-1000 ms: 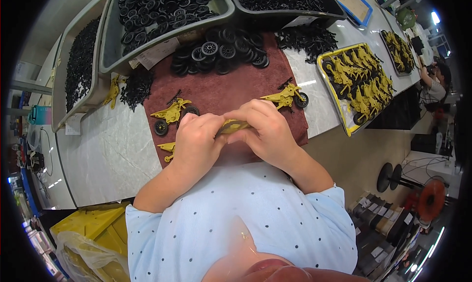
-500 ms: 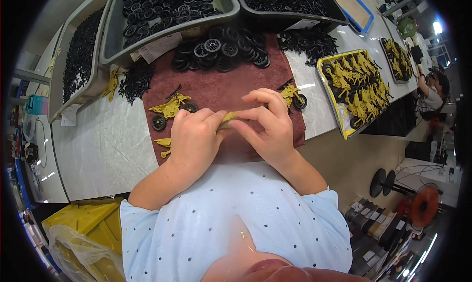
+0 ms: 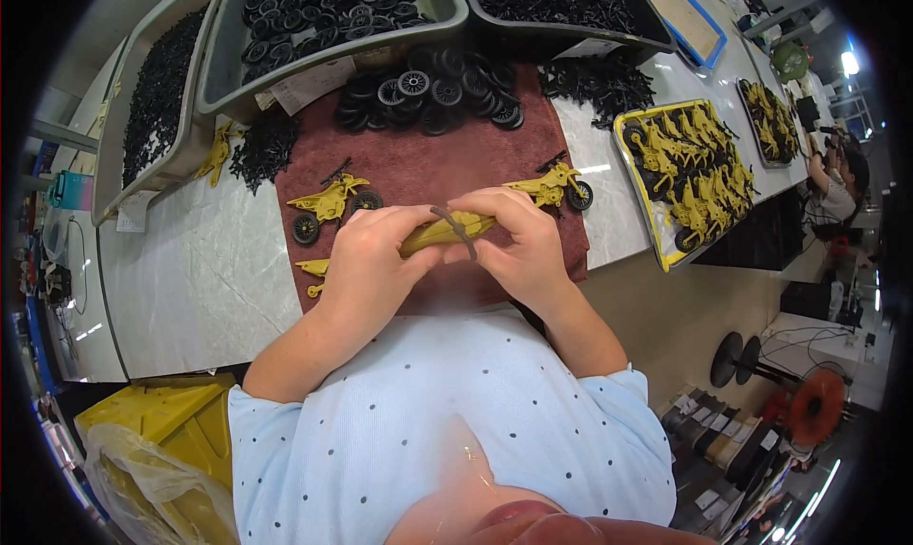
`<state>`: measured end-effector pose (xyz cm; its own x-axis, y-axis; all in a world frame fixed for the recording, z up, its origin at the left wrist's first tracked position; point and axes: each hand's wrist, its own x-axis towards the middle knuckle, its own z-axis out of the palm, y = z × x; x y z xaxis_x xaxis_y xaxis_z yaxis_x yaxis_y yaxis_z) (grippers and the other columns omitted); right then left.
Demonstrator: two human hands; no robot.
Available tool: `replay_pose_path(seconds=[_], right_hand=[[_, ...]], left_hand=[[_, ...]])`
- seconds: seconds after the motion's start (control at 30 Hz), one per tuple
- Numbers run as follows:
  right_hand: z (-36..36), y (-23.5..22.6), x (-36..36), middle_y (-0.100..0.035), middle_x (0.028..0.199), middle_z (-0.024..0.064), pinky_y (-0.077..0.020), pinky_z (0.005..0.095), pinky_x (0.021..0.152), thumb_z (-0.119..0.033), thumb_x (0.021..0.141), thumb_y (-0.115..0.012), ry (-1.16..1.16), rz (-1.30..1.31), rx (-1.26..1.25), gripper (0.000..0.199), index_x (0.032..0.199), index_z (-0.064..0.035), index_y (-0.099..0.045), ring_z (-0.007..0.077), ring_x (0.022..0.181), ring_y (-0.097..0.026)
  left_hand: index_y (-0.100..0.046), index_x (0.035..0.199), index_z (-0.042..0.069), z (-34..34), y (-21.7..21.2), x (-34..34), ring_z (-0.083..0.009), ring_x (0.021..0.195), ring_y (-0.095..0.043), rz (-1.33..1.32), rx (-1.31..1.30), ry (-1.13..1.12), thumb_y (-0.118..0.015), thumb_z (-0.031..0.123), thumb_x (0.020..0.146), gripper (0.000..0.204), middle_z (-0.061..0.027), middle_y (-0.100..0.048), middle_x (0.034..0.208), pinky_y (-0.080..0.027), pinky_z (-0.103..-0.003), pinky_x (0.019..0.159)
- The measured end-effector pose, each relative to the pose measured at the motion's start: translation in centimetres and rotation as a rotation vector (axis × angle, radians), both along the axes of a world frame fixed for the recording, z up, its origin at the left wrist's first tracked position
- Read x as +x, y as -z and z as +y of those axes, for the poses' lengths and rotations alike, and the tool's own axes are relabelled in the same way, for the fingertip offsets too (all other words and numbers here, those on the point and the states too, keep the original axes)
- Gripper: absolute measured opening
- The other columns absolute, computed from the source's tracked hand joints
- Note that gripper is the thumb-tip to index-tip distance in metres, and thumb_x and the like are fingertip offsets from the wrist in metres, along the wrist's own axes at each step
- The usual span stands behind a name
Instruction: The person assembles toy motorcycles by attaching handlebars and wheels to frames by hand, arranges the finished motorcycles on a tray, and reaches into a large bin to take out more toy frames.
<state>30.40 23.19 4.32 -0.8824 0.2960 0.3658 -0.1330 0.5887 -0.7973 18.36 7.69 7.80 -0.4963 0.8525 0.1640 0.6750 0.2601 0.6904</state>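
Above the maroon towel (image 3: 323,155), a yellow toy motorcycle body (image 3: 426,240) is pinched between both of my hands. A thin black handlebar (image 3: 458,229) crosses it. My left hand (image 3: 369,264) grips one end of the body, and my right hand (image 3: 521,245) grips the other end by the handlebar. Beyond the left hand rests a yellow toy motorcycle (image 3: 328,203) with black wheels and handlebar. Another yellow toy motorcycle (image 3: 550,189) lies past the right hand, with one black wheel showing. A yellow body (image 3: 310,267) is partly hidden by the left hand.
Loose black wheels (image 3: 437,93) are heaped at the towel's far side. Behind them stand a grey bin (image 3: 333,52) of wheels and a dark bin (image 3: 571,33) of small black parts. At right, a yellow tray (image 3: 655,207) holds several toy motorcycles. A person (image 3: 837,184) sits farther right.
The handlebar and more of the yellow body now show between my hands. My right fingers have lowered and closed in on the piece, uncovering the motorcycle behind them.
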Motion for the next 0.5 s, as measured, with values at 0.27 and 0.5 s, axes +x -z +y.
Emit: replay_pose_path(seconds=[0.27, 0.5], right_hand=[[-0.5, -0.7, 0.5, -0.067, 0.101, 0.0079, -0.0487, 0.0323, 0.084, -0.004, 0.073, -0.078, 0.056, 0.042, -0.028, 0.037, 0.106, -0.0025, -0.062, 0.0220, 0.093, -0.064], [-1.0, -0.7, 0.3, -0.068, 0.093, 0.0071, -0.0420, 0.0332, 0.085, -0.023, 0.073, -0.080, 0.031, 0.213, 0.037, 0.039, 0.102, -0.0035, -0.062, 0.0232, 0.089, -0.064]], left_hand=[[-0.067, 0.101, 0.004, -0.7, 0.5, 0.0, -0.0256, 0.086, -0.065, -0.049, 0.226, -0.003, -0.078, 0.008, 0.068, 0.035, -0.0095, -0.069, 0.096, -0.049, -0.035, 0.079], [-0.069, 0.094, 0.004, -0.3, 0.5, 0.8, -0.0228, 0.081, -0.063, -0.017, 0.375, 0.020, -0.076, 0.002, 0.068, 0.027, -0.0066, -0.066, 0.089, -0.049, -0.032, 0.071]])
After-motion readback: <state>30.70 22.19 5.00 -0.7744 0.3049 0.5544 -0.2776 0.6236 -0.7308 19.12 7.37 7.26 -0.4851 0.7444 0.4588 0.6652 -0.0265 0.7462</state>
